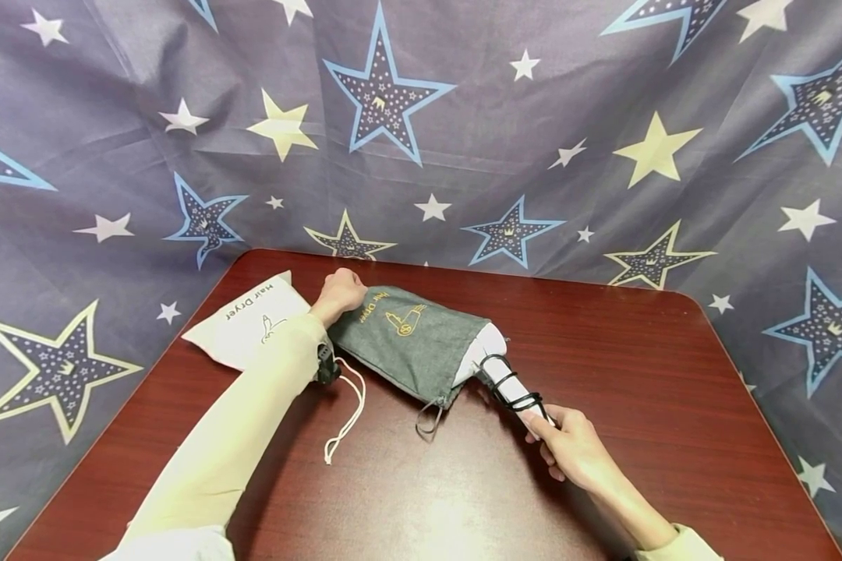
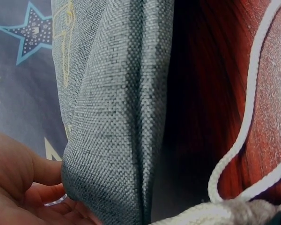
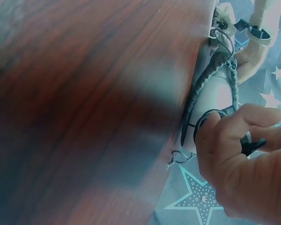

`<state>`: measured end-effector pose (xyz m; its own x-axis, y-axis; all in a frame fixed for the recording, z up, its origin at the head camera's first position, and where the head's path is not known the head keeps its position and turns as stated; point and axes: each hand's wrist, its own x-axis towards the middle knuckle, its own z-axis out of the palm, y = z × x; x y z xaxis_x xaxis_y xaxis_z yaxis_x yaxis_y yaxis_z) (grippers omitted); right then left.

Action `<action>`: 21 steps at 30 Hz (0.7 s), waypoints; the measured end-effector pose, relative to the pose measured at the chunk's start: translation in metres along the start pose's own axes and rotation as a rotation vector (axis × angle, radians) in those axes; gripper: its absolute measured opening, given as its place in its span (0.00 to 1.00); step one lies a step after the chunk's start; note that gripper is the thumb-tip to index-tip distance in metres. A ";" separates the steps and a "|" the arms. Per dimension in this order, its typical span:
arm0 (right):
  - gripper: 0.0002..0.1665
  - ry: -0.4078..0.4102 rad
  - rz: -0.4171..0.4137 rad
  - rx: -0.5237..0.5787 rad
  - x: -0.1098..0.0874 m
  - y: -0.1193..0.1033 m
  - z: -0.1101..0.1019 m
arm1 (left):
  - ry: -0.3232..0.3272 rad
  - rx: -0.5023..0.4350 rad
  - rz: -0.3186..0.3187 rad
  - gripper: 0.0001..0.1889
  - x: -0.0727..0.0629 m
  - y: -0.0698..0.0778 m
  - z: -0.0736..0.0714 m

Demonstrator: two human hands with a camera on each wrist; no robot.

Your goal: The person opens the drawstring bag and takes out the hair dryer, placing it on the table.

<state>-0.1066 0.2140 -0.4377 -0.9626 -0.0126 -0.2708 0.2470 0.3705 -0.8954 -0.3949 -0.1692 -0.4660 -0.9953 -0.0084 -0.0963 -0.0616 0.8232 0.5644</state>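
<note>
A white hair dryer (image 1: 487, 344) lies with its head partly inside the mouth of a dark grey drawstring bag (image 1: 421, 362). Black cord (image 1: 497, 374) is wound around the dryer's handle, which sticks out towards the right. My right hand (image 1: 574, 446) grips the end of that handle. At the bag's far left, closed end, my left hand (image 1: 341, 293) pinches a corner of the fabric; the left wrist view shows thumb and fingers at the grey cloth (image 2: 117, 108). How far the dryer reaches inside is hidden by the bag.
A cream drawstring bag (image 1: 231, 336) marked Hair Dryer lies at the left, partly under my left forearm. Its white cord (image 1: 356, 413) trails onto the reddish-brown table (image 1: 624, 358). A star-patterned curtain (image 1: 463, 156) hangs behind the table.
</note>
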 end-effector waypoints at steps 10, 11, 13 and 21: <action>0.19 0.010 0.004 0.015 0.000 0.001 -0.001 | 0.006 0.012 -0.005 0.16 0.016 -0.010 0.008; 0.19 0.010 0.005 0.018 0.000 0.002 -0.001 | -0.001 0.012 -0.020 0.16 0.013 -0.007 0.006; 0.18 0.013 0.007 0.021 0.000 0.002 -0.001 | -0.016 0.002 -0.038 0.16 0.006 0.000 0.002; 0.18 0.020 0.012 0.054 0.000 0.003 -0.004 | 0.003 -0.010 -0.034 0.19 -0.015 0.013 -0.011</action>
<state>-0.1063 0.2183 -0.4387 -0.9613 0.0106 -0.2752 0.2640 0.3196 -0.9100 -0.3818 -0.1650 -0.4482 -0.9928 -0.0386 -0.1130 -0.0965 0.8166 0.5690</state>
